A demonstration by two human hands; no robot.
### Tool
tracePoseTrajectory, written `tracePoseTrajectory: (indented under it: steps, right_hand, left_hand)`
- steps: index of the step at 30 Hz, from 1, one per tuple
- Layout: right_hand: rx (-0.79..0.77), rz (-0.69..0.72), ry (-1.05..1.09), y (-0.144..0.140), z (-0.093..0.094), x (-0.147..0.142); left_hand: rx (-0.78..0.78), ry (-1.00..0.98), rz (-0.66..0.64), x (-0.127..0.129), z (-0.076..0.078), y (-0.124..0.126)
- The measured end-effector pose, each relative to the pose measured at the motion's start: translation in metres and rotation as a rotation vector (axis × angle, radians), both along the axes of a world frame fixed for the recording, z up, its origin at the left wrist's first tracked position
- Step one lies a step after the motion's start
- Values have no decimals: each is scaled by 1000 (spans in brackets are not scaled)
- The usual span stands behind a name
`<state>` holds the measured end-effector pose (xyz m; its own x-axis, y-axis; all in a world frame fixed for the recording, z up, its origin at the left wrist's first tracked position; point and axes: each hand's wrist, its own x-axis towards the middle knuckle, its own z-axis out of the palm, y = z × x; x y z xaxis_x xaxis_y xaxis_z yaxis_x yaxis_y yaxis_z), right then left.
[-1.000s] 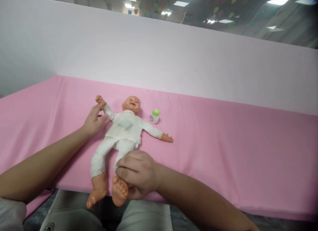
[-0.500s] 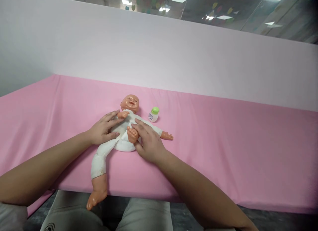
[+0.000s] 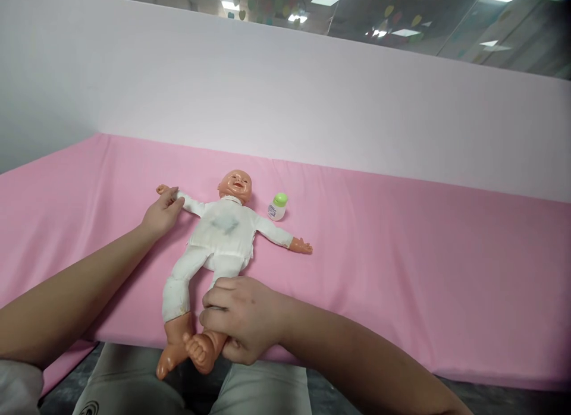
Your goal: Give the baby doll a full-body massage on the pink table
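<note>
at the left of centre the left hand rests on the outstretched arm of the doll, its fingers closed loosely around the white sleeve near the doll's wrist. the doll lies on its back in the middle of the frame on the pink table, head toward the wall, feet hanging over the near edge. low in the centre the right hand wraps the doll's lower leg, fingers clenched around the ankle just above the foot. moving the limbs well seems to call for a gentle, even hold, with the trunk kept flat. right of the head stands a small green-capped bottle, untouched.
</note>
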<state>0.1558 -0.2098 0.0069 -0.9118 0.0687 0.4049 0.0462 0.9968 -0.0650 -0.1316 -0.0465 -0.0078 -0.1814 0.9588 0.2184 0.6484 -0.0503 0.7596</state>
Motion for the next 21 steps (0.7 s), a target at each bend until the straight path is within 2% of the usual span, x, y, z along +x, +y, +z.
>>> tracePoseTrajectory:
  steps: [2,4,7,10,12,14,16,19,21]
  right_hand:
    - [22,-13,117,0,4,5]
    - [76,-64,308,0,11,11]
    - [165,-248,563,4,21,22]
    - [157,-493,574,17,22,27]
    - [70,-636,466,29,17,28]
    - [-30,-744,376,38,12,29]
    - [-74,-775,367,43,10,29]
    - [-1,-647,464,37,13,29]
    - [65,-525,524,28,16,26]
  left_hand:
    - [90,-19,-102,5,0,-5]
    - [227,34,-274,12,1,-13]
    - [373,241,-545,25,6,-27]
    - [397,467,-791,36,11,-36]
    - [394,563,-877,40,14,-37]
    - [378,604,-887,41,15,-37]
    - [356,602,-866,41,15,-37]
    - [333,515,-780,38,12,-38]
    - [323,455,-662,37,11,-37]
